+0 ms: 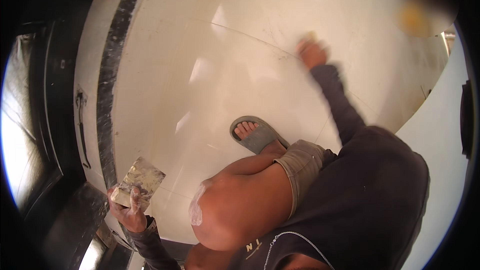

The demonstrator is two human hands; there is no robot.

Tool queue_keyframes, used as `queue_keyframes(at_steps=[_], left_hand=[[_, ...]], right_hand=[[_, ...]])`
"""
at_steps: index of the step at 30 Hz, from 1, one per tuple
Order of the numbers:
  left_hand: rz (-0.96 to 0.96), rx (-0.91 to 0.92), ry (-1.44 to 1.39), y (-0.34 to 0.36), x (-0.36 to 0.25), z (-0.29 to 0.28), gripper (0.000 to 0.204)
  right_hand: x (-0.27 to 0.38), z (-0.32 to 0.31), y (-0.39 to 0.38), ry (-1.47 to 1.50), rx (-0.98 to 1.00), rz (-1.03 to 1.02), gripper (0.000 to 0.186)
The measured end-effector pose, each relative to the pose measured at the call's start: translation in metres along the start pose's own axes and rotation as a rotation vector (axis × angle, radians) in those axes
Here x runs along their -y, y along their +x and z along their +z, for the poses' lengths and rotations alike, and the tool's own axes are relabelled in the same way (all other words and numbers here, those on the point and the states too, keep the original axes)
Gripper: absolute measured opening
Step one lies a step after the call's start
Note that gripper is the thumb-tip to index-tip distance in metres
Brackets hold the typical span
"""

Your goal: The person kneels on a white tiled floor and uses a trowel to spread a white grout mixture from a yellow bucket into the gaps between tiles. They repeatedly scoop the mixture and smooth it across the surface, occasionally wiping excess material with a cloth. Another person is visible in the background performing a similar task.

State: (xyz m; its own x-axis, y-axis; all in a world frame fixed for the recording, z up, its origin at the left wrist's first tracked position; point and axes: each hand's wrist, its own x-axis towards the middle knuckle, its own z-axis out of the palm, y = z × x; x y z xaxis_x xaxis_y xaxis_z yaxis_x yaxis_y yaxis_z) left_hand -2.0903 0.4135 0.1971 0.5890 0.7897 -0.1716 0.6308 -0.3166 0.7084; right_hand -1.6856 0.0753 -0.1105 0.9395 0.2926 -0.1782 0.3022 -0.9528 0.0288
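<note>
My left hand (129, 214) is at the lower left, closed on the edge of a flat rectangular board (145, 176) with its thumb on top. Pale and grey paste smears cover the board's face. Farther off, at the upper right, my right hand (313, 54) is against the glossy cream tiled floor (240, 65), near a tile joint. Motion blurs it, but the fingers look curled. A small yellowish bit (311, 35) shows at their far side; its kind is too blurred to tell.
A dark marbled border strip (111, 75) runs along the left, beside a dark door frame (60, 80) with a long handle-like bar (81, 125). My sandalled foot (255, 134) rests on the floor, below my bent knee (220, 205). A pale curved surface (435, 125) stands at the right.
</note>
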Motion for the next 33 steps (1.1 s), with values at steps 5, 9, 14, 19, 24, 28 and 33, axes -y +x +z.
queue_keyframes(at_steps=[5, 9, 14, 19, 24, 28, 33], left_hand=[[0.088, 0.005, 0.096, 0.002, -0.005, 0.0, 0.033], [0.07, -0.052, 0.047, -0.001, 0.011, -0.01, 0.031], [0.113, -0.177, -0.003, -0.016, 0.063, -0.019, 0.034], [0.119, -0.119, -0.17, -0.006, 0.088, 0.006, 0.031], [0.136, -0.127, -0.206, -0.002, 0.074, -0.019, 0.03], [0.168, -0.154, -0.223, -0.01, 0.064, -0.008, 0.03], [0.06, -0.2, -0.241, -0.014, 0.124, -0.037, 0.031]], right_hand=[[0.185, -0.022, -0.16, 1.019, 0.079, -0.778, 0.025], [0.132, -0.045, -0.14, 1.37, 0.384, -0.468, 0.014], [-0.193, 0.01, -0.123, 0.049, -0.218, 0.173, 0.022], [-0.307, 0.061, -0.156, -0.273, -0.112, 0.35, 0.033], [0.085, -0.018, -0.105, 0.85, -0.258, -0.275, 0.02], [0.065, -0.061, -0.105, 1.143, -0.242, -0.429, 0.017], [-0.152, -0.017, -0.184, 0.181, -0.287, 0.085, 0.015]])
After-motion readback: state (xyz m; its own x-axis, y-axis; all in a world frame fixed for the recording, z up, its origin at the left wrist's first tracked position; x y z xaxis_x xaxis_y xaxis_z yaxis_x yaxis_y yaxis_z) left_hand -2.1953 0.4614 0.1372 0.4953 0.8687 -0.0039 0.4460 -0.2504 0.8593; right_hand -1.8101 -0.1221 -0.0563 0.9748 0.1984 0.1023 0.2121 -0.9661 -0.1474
